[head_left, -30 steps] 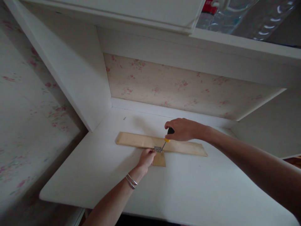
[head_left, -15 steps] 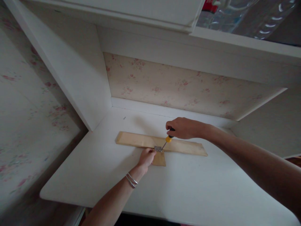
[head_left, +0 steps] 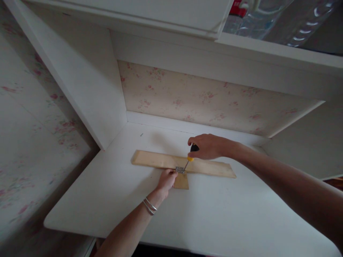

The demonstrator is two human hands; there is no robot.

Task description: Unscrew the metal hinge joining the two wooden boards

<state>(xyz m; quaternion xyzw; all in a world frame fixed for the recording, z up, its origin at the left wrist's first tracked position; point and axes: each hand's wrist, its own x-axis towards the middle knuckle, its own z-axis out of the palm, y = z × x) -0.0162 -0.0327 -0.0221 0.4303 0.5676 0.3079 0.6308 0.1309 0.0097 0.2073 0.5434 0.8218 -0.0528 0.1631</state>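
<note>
I see the long board [head_left: 160, 160] lying left to right on the desk [head_left: 214, 214]. At its middle my left hand [head_left: 166, 179] pinches the hinge [head_left: 180, 170]; my right hand [head_left: 207, 146], clenched on the screwdriver [head_left: 188, 161], slants its tip down-left onto it.

Head view, looking forward-down onto desk [head_left: 214, 214], seemingly close.

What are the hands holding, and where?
Right hand grips a screwdriver by its handle. Left hand steadies the small wood piece at its edge.
</note>
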